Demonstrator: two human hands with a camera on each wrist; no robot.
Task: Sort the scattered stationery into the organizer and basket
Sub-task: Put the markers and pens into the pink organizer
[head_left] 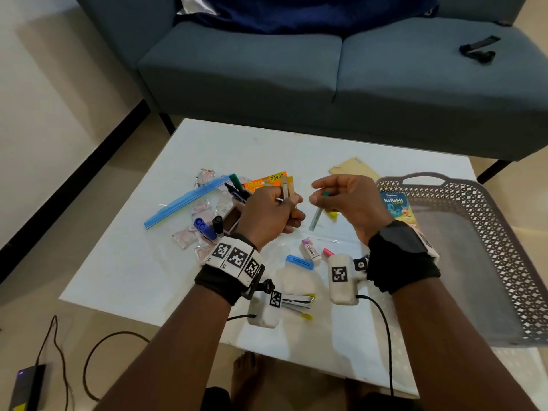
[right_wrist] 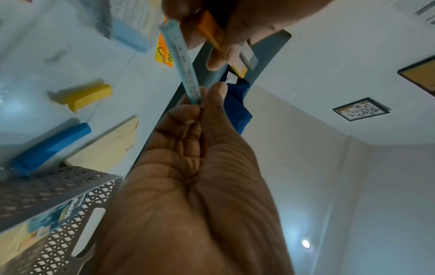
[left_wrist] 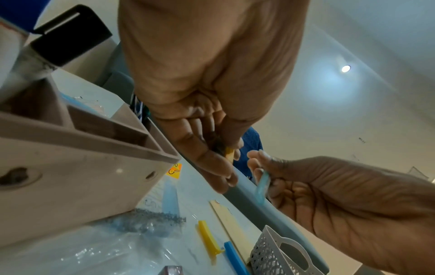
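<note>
Both hands raised over white table, close together, not touching. Left hand fingers curled round small orange box, silvery strip poking from its top. Right hand thumb and forefinger pinching pale-blue staple strip, held apart from box. Grey lattice basket at table's right, Koflet-H packet inside. Organizer beside left wrist, markers standing in it. Yellow clip, blue clip, eraser loose on table.

Both hands raised, left hand and right hand each pinching with curled fingers.
</note>
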